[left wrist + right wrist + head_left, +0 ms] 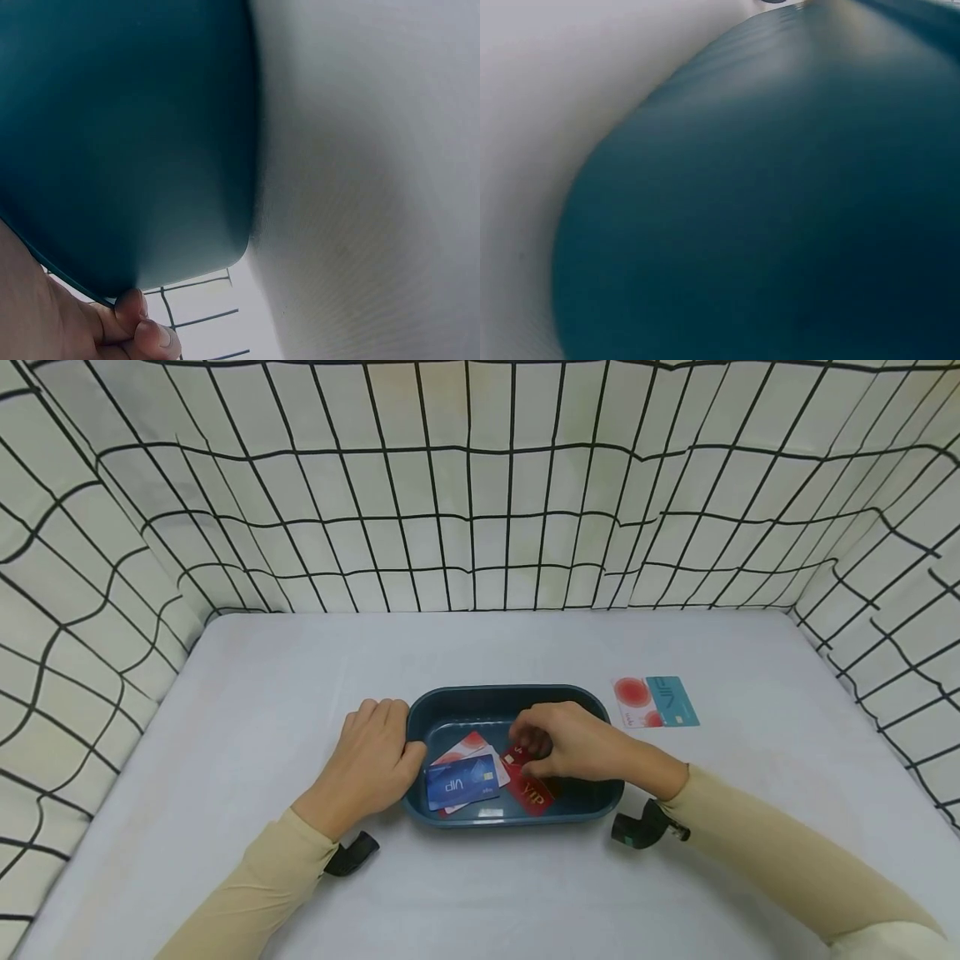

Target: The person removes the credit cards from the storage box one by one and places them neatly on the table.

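A dark teal oval tray (480, 697) sits mid-table and holds several cards: a blue VIP card (461, 782), a red-and-white card (467, 747) under it, and a red VIP card (534, 793). My left hand (375, 756) grips the tray's left rim, thumb on the edge. Inside the tray, my right hand (566, 745) has its fingers curled down onto the red card's upper end. The left wrist view shows the tray's outer wall (127, 150) and my fingertips (146, 330). Only the tray's wall (780, 210) fills the right wrist view.
Two cards lie side by side on the white table to the tray's right: a white one with red circles (632, 702) and a teal one (673, 700). Grid-patterned cloth walls (480, 485) enclose the table on three sides.
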`<state>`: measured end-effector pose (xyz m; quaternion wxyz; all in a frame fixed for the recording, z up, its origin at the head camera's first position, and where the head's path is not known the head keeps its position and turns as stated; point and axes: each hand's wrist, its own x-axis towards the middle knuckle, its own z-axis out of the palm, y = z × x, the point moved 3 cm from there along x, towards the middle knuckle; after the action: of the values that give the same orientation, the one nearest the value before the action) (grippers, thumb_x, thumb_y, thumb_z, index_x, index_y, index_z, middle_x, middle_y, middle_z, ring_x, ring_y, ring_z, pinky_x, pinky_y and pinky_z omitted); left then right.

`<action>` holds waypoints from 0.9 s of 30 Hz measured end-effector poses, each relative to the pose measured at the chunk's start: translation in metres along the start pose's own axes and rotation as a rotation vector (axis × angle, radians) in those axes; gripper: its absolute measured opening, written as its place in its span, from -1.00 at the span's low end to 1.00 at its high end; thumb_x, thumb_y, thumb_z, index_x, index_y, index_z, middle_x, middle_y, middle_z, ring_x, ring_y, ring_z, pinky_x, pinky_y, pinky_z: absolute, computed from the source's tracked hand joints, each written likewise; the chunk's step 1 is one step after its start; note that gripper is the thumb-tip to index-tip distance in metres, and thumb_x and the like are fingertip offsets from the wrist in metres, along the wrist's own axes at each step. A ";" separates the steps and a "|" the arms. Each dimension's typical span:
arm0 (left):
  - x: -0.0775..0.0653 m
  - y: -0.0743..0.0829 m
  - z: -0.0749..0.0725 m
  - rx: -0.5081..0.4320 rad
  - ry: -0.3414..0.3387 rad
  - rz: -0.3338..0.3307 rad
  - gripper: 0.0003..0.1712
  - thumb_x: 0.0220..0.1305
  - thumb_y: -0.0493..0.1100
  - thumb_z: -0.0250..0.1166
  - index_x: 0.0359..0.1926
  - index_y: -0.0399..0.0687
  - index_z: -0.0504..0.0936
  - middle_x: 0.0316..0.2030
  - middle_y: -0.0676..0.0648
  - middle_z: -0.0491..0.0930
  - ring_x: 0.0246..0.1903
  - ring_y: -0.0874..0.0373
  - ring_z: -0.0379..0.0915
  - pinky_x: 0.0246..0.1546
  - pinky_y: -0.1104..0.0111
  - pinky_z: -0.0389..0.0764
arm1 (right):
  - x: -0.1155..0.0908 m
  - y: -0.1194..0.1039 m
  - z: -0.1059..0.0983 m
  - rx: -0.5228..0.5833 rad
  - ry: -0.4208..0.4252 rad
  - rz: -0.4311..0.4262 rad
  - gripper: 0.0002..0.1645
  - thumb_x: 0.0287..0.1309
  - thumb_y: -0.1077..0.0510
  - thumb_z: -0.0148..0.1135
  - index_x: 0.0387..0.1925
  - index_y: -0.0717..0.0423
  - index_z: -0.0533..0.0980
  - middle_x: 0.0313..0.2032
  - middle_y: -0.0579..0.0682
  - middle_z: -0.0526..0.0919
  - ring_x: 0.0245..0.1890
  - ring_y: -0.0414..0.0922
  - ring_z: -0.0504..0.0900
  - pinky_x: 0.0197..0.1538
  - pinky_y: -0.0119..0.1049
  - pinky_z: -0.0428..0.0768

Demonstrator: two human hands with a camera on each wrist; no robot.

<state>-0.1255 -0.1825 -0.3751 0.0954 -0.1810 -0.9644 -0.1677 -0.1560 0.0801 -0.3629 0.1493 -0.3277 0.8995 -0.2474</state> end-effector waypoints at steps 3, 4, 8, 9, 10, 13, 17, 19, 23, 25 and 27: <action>0.000 0.000 0.000 0.000 0.000 0.001 -0.82 0.23 -0.13 0.06 -0.31 -0.19 0.39 -0.47 -0.07 0.32 -0.33 0.00 0.18 -0.28 0.26 0.13 | 0.004 0.003 0.002 0.002 -0.016 0.031 -0.41 0.03 0.01 0.58 0.08 0.12 0.61 -0.11 -0.01 0.75 -0.17 -0.20 0.69 -0.07 -0.35 0.73; 0.000 0.000 -0.001 0.000 0.000 0.001 -0.82 0.23 -0.13 0.06 -0.31 -0.19 0.38 -0.47 -0.07 0.32 -0.33 0.00 0.18 -0.28 0.26 0.13 | 0.005 0.003 0.003 0.004 -0.023 0.047 -0.37 0.01 -0.03 0.59 0.09 0.13 0.60 -0.11 0.00 0.74 -0.16 -0.19 0.69 -0.07 -0.35 0.73; -0.001 0.000 -0.001 0.003 0.000 0.001 -0.82 0.23 -0.14 0.06 -0.31 -0.20 0.39 -0.47 -0.07 0.31 -0.34 0.00 0.17 -0.28 0.26 0.12 | 0.009 0.003 0.006 0.005 -0.053 0.123 -0.18 -0.08 -0.17 0.63 0.13 0.18 0.55 -0.10 0.02 0.70 -0.15 -0.16 0.65 -0.07 -0.32 0.74; -0.001 0.001 -0.001 0.004 0.001 0.002 -0.82 0.23 -0.14 0.06 -0.30 -0.20 0.39 -0.46 -0.08 0.31 -0.34 0.00 0.17 -0.28 0.26 0.12 | 0.009 0.003 0.007 0.001 -0.061 0.140 -0.14 -0.10 -0.20 0.64 0.15 0.18 0.54 -0.10 0.02 0.68 -0.15 -0.15 0.63 -0.08 -0.32 0.74; -0.001 0.000 -0.001 0.003 0.002 0.003 -0.82 0.24 -0.14 0.06 -0.30 -0.20 0.38 -0.46 -0.08 0.31 -0.34 0.00 0.17 -0.28 0.26 0.12 | 0.010 0.002 0.008 -0.005 -0.068 0.153 -0.11 -0.12 -0.21 0.65 0.15 0.19 0.53 -0.10 0.02 0.67 -0.14 -0.15 0.62 -0.08 -0.32 0.74; 0.000 0.000 -0.001 0.003 0.001 0.005 -0.82 0.24 -0.13 0.06 -0.31 -0.19 0.38 -0.47 -0.08 0.30 -0.34 0.00 0.16 -0.28 0.26 0.11 | 0.010 0.000 0.011 -0.036 -0.096 0.180 -0.06 -0.16 -0.18 0.67 0.19 0.18 0.50 -0.05 0.03 0.63 -0.08 -0.12 0.59 -0.07 -0.28 0.75; 0.001 0.001 -0.001 0.003 -0.004 0.005 -0.83 0.24 -0.13 0.06 -0.32 -0.18 0.37 -0.47 -0.07 0.30 -0.34 0.00 0.16 -0.28 0.26 0.11 | 0.008 0.000 0.013 -0.071 -0.124 0.175 -0.04 -0.17 -0.12 0.69 0.24 0.15 0.48 0.02 0.03 0.61 0.00 -0.10 0.57 -0.03 -0.24 0.75; 0.001 0.001 -0.001 0.001 -0.006 0.004 -0.83 0.24 -0.13 0.06 -0.32 -0.17 0.37 -0.47 -0.07 0.30 -0.34 0.00 0.16 -0.28 0.26 0.11 | 0.007 0.001 0.011 -0.062 -0.134 0.160 -0.07 -0.15 -0.08 0.69 0.25 0.15 0.48 0.02 0.02 0.61 0.00 -0.11 0.58 -0.04 -0.26 0.75; 0.001 0.001 -0.001 0.000 -0.009 -0.001 -0.82 0.24 -0.14 0.07 -0.30 -0.19 0.38 -0.46 -0.08 0.32 -0.33 0.00 0.17 -0.27 0.25 0.12 | 0.008 0.004 0.009 -0.026 -0.150 0.136 -0.12 -0.11 0.00 0.67 0.25 0.15 0.48 0.01 0.02 0.62 -0.01 -0.12 0.60 -0.06 -0.28 0.74; 0.001 0.001 -0.002 -0.001 -0.010 -0.004 -0.82 0.24 -0.14 0.07 -0.29 -0.20 0.39 -0.45 -0.08 0.32 -0.33 0.00 0.17 -0.27 0.25 0.13 | 0.008 0.006 0.009 -0.018 -0.157 0.127 -0.13 -0.09 0.02 0.66 0.25 0.16 0.48 0.02 0.02 0.63 0.00 -0.11 0.60 -0.05 -0.28 0.75; 0.001 0.001 -0.001 -0.004 -0.012 -0.006 -0.81 0.24 -0.14 0.07 -0.28 -0.21 0.39 -0.45 -0.09 0.33 -0.33 0.00 0.18 -0.27 0.25 0.13 | 0.009 0.007 0.007 -0.006 -0.165 0.129 -0.15 -0.08 0.04 0.65 0.25 0.16 0.49 0.03 0.03 0.64 0.01 -0.11 0.61 -0.04 -0.27 0.75</action>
<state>-0.1256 -0.1815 -0.3735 0.0887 -0.1792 -0.9652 -0.1687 -0.1629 0.0763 -0.3736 0.2374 -0.2889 0.9041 -0.2070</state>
